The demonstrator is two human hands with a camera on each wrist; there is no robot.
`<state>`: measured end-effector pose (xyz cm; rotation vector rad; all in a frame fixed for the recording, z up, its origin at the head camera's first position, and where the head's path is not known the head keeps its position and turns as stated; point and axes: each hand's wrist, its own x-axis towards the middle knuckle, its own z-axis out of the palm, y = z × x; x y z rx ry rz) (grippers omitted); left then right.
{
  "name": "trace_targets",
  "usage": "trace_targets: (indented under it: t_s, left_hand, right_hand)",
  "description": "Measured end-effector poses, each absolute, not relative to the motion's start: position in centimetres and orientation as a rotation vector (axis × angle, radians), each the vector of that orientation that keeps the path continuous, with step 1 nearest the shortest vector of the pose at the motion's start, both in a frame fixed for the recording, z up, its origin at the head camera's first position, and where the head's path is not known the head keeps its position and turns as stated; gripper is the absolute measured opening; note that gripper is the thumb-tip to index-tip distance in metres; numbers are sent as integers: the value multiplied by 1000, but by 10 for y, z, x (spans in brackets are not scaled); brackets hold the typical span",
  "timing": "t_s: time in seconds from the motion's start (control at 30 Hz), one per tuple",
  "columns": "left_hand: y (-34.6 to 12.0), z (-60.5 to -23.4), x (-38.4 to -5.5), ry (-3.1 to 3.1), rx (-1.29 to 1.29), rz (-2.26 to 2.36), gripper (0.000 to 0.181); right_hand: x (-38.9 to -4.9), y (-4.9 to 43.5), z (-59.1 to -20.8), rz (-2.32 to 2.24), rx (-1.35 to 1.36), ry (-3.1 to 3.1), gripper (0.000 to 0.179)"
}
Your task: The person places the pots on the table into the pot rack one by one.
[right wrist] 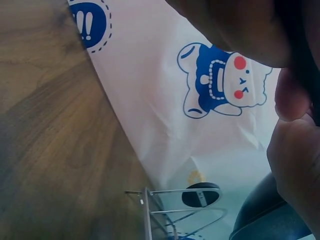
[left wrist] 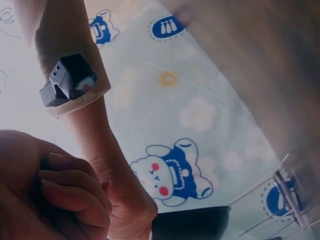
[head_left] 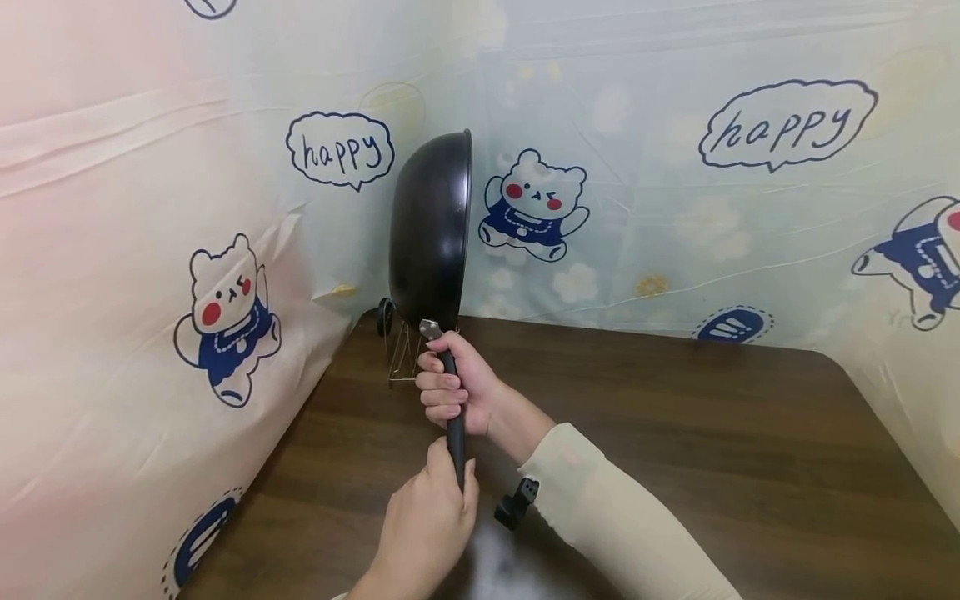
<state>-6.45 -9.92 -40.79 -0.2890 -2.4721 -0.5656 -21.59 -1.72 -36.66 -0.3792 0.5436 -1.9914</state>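
A black wok [head_left: 431, 229] stands on edge, its rounded underside to the left and its rim to the right. Its dark handle [head_left: 456, 442] slopes down toward me. My right hand [head_left: 465, 383] grips the handle just below the metal joint [head_left: 430, 328], fingers wrapped round it. Lower down, my left hand [head_left: 427, 517] holds the handle's end. In the left wrist view the curled fingers of the left hand [left wrist: 70, 192] show near the wok's dark side [left wrist: 192, 222]. Under the wok stands a wire rack [head_left: 403, 358], which the wok partly overlaps.
A black oval disc [right wrist: 201, 195] sits at the rack's far end. The brown wooden table [head_left: 637, 417] meets a printed cloth [head_left: 637, 208] at the back and left. A small black camera [head_left: 517, 504] is strapped at the right sleeve.
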Motion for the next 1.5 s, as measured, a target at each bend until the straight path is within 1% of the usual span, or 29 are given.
trace_targets:
  t_s: [0.7,1.1,1.5]
  left_hand:
    - [-95,-430,-67,-2619,-185,-659,30]
    - [-92,-445,-70,-2665,-173,-684,28]
    - [-91,-455,-75,-2731,-131,-709,29]
  right_hand:
    - [-222,-17,-408,-1979,-290,506,39]
    - [-227,-15,-432,-1958,-179,481,40]
    - [-234,-13,-448,-1956,-203,503,41]
